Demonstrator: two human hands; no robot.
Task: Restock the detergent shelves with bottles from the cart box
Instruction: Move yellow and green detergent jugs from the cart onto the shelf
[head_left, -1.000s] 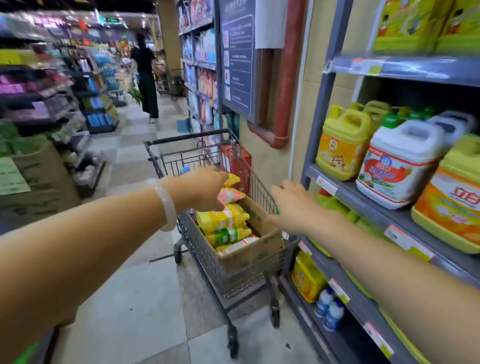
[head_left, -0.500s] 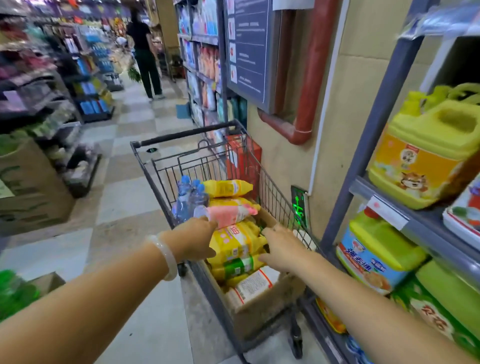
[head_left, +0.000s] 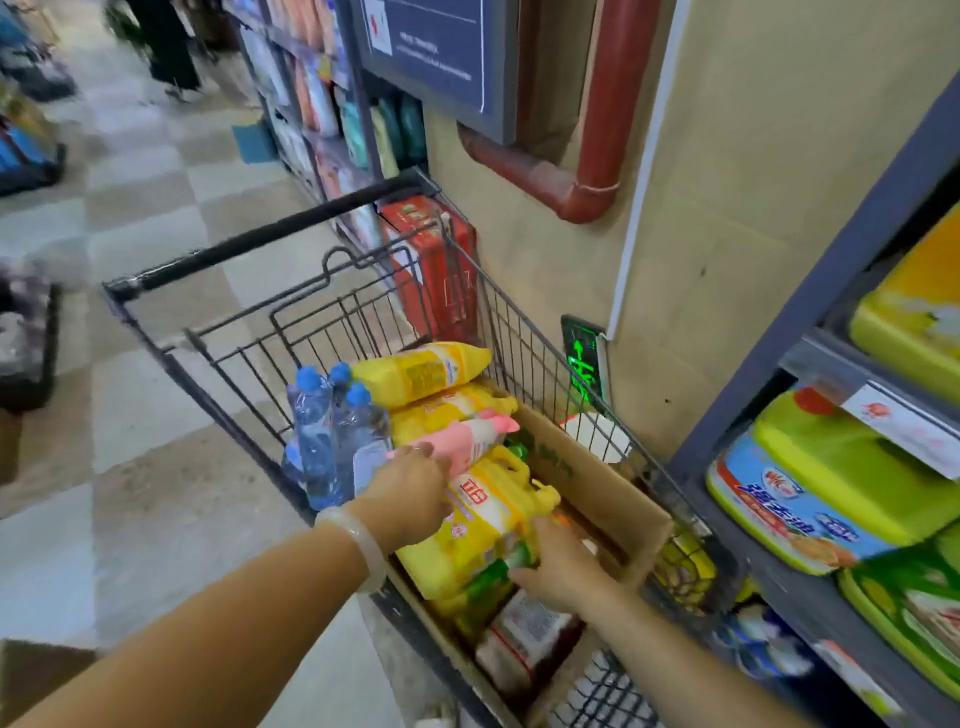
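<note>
My left hand (head_left: 410, 488) lies over the near end of the big yellow jug (head_left: 483, 525) in the cardboard box (head_left: 597, 493), fingers curled onto its top by the pink bottle (head_left: 467, 439); I cannot tell how firm that grip is. My right hand (head_left: 558, 566) comes in from the other side, fingers wrapped onto the green-labelled bottle (head_left: 493, 574) tucked under the jug's right flank. A pale bangle (head_left: 358, 540) sits on my left wrist.

The box stands in the wire cart (head_left: 332, 312) against its right wall. It holds yellow jugs stacked lying down, the pink bottle across them, and a white-and-red labelled bottle (head_left: 524, 629) at the near end. Red characters run across the yellow jug's white label; they are too smeared for me to read. Beside the box, on the cart's left, stand clear water bottles (head_left: 324, 426) with blue caps. Another yellow bottle (head_left: 421, 371) lies on top at the far end.

On my right the grey shelves (head_left: 831, 358) carry yellow-green detergent jugs (head_left: 831, 478), one with a blue label in white characters, and a paper price tag (head_left: 904, 426) on the shelf edge. The cart's right side sits just beside the shelf post. A lit green floor-level sign (head_left: 584, 364) glows on the beige wall behind the cart. The tiled aisle (head_left: 156, 467) lies on the cart's left.
</note>
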